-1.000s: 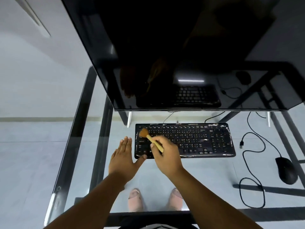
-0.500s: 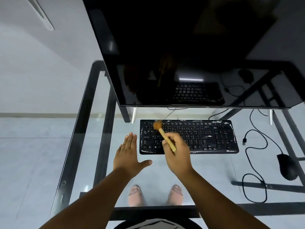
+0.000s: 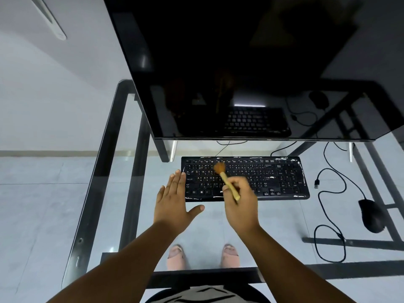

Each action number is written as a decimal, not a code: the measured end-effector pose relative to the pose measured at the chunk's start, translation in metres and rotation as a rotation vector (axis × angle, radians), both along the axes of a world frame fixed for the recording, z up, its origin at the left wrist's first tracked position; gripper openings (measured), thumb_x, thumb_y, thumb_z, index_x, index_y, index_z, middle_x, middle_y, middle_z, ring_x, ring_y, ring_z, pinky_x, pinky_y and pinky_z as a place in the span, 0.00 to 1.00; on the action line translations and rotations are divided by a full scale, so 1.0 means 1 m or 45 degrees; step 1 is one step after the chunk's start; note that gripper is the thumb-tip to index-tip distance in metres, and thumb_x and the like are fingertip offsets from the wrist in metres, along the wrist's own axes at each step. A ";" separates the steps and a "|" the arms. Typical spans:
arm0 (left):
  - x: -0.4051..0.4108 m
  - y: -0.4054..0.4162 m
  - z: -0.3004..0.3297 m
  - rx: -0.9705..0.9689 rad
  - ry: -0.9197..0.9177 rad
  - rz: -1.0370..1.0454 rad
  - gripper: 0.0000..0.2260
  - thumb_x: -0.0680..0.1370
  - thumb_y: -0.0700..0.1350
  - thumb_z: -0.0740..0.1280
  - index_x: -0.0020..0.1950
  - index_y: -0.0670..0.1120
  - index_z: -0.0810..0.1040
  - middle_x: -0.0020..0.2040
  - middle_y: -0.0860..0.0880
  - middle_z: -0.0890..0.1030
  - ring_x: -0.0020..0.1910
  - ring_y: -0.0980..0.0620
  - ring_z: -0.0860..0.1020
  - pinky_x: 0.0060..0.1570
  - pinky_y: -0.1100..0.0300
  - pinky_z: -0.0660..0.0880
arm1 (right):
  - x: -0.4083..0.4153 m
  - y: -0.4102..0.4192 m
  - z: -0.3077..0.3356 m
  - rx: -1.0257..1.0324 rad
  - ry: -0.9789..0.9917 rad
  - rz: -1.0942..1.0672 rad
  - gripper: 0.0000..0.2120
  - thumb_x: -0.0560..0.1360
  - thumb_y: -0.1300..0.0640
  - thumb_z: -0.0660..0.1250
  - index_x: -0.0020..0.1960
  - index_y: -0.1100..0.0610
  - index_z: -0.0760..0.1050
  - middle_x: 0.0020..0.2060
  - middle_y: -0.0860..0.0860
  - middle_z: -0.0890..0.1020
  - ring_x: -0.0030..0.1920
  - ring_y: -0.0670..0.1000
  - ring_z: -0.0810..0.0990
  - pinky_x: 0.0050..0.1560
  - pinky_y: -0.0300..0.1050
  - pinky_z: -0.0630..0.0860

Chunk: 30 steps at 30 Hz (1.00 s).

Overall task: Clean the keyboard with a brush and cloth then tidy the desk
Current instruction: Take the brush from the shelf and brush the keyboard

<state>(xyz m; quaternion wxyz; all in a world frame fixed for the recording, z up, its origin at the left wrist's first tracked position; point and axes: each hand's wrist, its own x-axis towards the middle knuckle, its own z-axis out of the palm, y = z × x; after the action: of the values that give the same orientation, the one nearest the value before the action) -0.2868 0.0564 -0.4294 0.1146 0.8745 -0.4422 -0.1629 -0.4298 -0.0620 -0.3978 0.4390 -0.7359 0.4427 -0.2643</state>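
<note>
Brushing seen further right than a second ago: brush (image 3: 226, 180) bristles are now over the upper letter rows of the keyboard (image 3: 282, 178), not its left corner | brush handle is pinched by right hand (image 3: 240, 204) | left hand (image 3: 175, 204) is held flat, fingers together (thumb out), at the keyboard's left end on the glass desk (image 3: 102, 171) | key legends are visible but too small to read.

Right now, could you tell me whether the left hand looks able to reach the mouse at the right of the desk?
Probably not directly. The left hand hovers open by the keyboard's left end, and the right hand holding the brush lies between it and the mouse.
</note>
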 end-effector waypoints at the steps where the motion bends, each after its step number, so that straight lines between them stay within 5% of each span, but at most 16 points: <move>1: -0.001 -0.001 0.000 -0.001 -0.008 -0.017 0.45 0.73 0.71 0.56 0.79 0.49 0.40 0.80 0.52 0.41 0.78 0.54 0.41 0.75 0.53 0.44 | -0.001 0.000 0.001 0.013 0.008 0.105 0.06 0.76 0.61 0.67 0.48 0.51 0.75 0.36 0.46 0.80 0.32 0.47 0.76 0.31 0.40 0.70; 3: -0.004 -0.003 0.002 -0.003 -0.026 -0.054 0.44 0.74 0.71 0.54 0.79 0.49 0.40 0.79 0.53 0.40 0.78 0.54 0.40 0.75 0.53 0.43 | -0.005 0.000 0.000 -0.013 0.095 0.151 0.05 0.75 0.60 0.67 0.48 0.50 0.75 0.33 0.46 0.79 0.30 0.48 0.74 0.29 0.43 0.69; 6: -0.009 -0.007 0.003 -0.006 -0.057 -0.115 0.41 0.75 0.69 0.51 0.79 0.49 0.40 0.79 0.53 0.40 0.78 0.55 0.40 0.75 0.53 0.42 | -0.012 -0.007 0.000 -0.002 0.116 -0.142 0.04 0.76 0.58 0.66 0.48 0.50 0.73 0.34 0.44 0.80 0.33 0.45 0.76 0.31 0.42 0.69; 11: -0.022 -0.018 0.004 -0.003 -0.036 -0.222 0.38 0.77 0.67 0.53 0.79 0.50 0.41 0.78 0.55 0.39 0.77 0.56 0.39 0.75 0.55 0.42 | -0.025 -0.014 0.001 -0.025 0.103 0.053 0.03 0.76 0.59 0.67 0.48 0.52 0.75 0.31 0.46 0.79 0.28 0.46 0.73 0.28 0.42 0.68; 15: -0.027 -0.024 0.004 0.039 -0.026 -0.196 0.38 0.77 0.66 0.54 0.80 0.49 0.46 0.80 0.53 0.42 0.78 0.54 0.41 0.75 0.55 0.44 | -0.036 -0.027 0.003 0.016 0.125 -0.237 0.03 0.77 0.57 0.65 0.48 0.50 0.72 0.33 0.46 0.80 0.33 0.47 0.77 0.31 0.44 0.71; 18: -0.033 -0.028 0.006 0.044 -0.060 -0.149 0.37 0.77 0.66 0.53 0.79 0.48 0.49 0.80 0.51 0.45 0.78 0.52 0.43 0.75 0.54 0.44 | -0.042 -0.037 0.008 0.031 0.014 -0.115 0.04 0.77 0.59 0.66 0.49 0.51 0.75 0.34 0.46 0.80 0.32 0.46 0.76 0.31 0.39 0.70; 22: -0.043 -0.038 0.007 0.051 -0.079 -0.081 0.37 0.76 0.68 0.49 0.79 0.47 0.51 0.80 0.50 0.48 0.79 0.50 0.46 0.75 0.53 0.46 | -0.056 -0.049 0.003 0.007 0.159 -0.130 0.03 0.77 0.58 0.66 0.48 0.51 0.74 0.31 0.47 0.79 0.29 0.48 0.74 0.30 0.45 0.70; 24: -0.050 -0.044 0.007 0.062 -0.081 -0.104 0.39 0.73 0.69 0.43 0.79 0.47 0.51 0.80 0.50 0.47 0.79 0.51 0.46 0.75 0.52 0.46 | -0.064 -0.056 0.005 0.011 0.111 -0.293 0.03 0.77 0.58 0.66 0.49 0.52 0.73 0.32 0.46 0.79 0.30 0.47 0.75 0.31 0.43 0.71; 27: -0.060 -0.054 0.006 0.048 -0.065 -0.145 0.40 0.72 0.68 0.41 0.79 0.47 0.52 0.80 0.51 0.47 0.79 0.52 0.46 0.75 0.52 0.47 | -0.072 -0.063 0.010 0.072 0.026 -0.170 0.03 0.77 0.59 0.67 0.48 0.52 0.75 0.34 0.47 0.81 0.30 0.45 0.75 0.29 0.35 0.69; 30: -0.068 -0.065 0.004 0.052 -0.055 -0.165 0.40 0.72 0.68 0.41 0.79 0.48 0.50 0.80 0.52 0.46 0.78 0.53 0.45 0.75 0.53 0.45 | -0.083 -0.070 0.008 0.065 0.094 -0.221 0.02 0.77 0.58 0.67 0.47 0.52 0.74 0.31 0.49 0.80 0.29 0.48 0.75 0.30 0.43 0.69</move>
<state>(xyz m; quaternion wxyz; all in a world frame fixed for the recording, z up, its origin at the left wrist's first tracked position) -0.3547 -0.0084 -0.4256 0.0765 0.8495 -0.4970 -0.1600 -0.5124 -0.1324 -0.3899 0.4165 -0.6924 0.5274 -0.2627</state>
